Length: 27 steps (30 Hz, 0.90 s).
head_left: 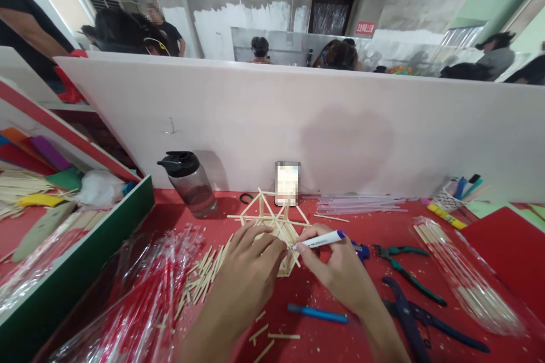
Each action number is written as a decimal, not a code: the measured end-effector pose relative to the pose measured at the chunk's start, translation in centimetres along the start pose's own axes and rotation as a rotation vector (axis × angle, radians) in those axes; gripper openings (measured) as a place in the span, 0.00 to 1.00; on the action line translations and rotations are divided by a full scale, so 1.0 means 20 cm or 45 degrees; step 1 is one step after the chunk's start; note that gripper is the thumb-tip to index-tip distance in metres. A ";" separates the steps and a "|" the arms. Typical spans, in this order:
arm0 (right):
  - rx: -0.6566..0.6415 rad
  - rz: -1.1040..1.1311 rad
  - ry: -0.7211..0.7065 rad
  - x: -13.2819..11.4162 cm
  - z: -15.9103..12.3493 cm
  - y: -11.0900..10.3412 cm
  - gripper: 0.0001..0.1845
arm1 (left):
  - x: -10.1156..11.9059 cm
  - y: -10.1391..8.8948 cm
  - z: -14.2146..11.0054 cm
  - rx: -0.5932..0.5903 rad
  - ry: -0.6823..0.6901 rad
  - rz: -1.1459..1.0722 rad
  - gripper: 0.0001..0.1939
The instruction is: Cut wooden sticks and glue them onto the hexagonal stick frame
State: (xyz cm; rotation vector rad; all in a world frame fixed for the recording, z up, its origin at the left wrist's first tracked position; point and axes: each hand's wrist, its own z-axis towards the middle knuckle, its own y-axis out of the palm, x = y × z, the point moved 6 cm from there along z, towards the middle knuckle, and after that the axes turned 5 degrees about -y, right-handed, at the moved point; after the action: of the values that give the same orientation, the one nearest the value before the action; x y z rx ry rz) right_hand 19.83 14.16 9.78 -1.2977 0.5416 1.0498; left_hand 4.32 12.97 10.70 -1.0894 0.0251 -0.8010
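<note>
- Angular frame point(276, 218) of slender pale wooden sticks, on the red table point(309, 343).
- Left hand point(254, 256) curled over the frame's near side; whether it pinches a stick, I cannot tell.
- Right hand point(331, 264), right of the frame, pinching a smooth white marker point(322, 240).
- Left of the frame: loose cut sticks point(205, 273), crinkled clear plastic point(142, 300).
- Behind the frame: flat white panel point(238, 125).

Along the far edge of your table point(315, 346) you have, left to right, the bottle point(191, 184), phone point(288, 184), rods point(357, 204) and cup point(450, 191). The frame point(276, 220) sits before the phone. Left of that lie cut sticks point(206, 272), then a bag point(149, 295), then a box point(85, 255). Nearer you is the loose pen point(317, 313); right of it, pliers point(405, 311), then a pack point(472, 278).
</note>
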 end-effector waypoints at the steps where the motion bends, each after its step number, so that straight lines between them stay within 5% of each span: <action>1: 0.002 0.001 -0.002 0.00 0.00 0.00 0.06 | 0.00 0.00 0.00 -0.002 -0.001 -0.003 0.07; 27: 0.011 0.028 0.001 0.00 0.00 0.00 0.06 | 0.00 0.00 0.00 -0.016 -0.009 -0.009 0.05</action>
State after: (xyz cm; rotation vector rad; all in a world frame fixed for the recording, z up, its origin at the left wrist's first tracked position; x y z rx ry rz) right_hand 19.83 14.21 9.90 -1.2872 0.5614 1.0639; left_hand 4.37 12.98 10.69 -1.1044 0.0206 -0.8044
